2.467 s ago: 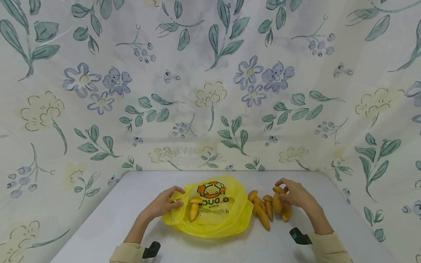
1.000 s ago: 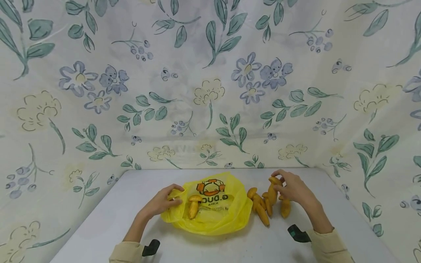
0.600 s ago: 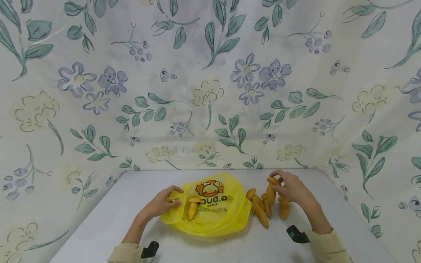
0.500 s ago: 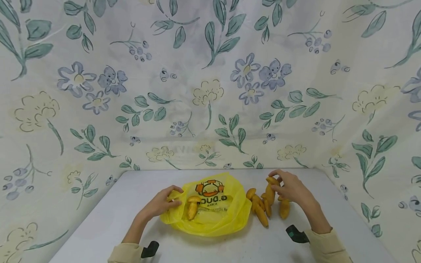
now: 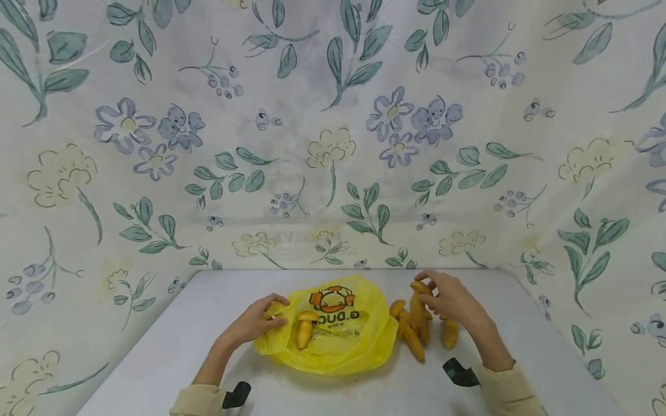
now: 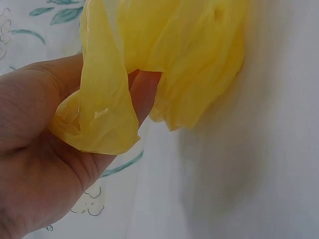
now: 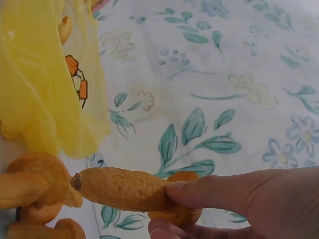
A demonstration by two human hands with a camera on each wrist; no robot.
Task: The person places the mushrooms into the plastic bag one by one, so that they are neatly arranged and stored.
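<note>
One white tabletop (image 5: 343, 398) bears a yellow bag (image 5: 338, 363) — flowered cloth (image 5: 302, 190) behind.

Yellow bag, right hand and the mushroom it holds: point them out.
Yellow bag (image 5: 333, 363), head view, lower front wall.
Right hand (image 5: 455, 298), head view, back of hand.
Held mushroom (image 7: 122, 189), right wrist view, stem.

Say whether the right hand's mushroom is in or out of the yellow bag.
Out: the right hand grips the mushroom beside the yellow bag, with other mushrooms lying between them.
</note>
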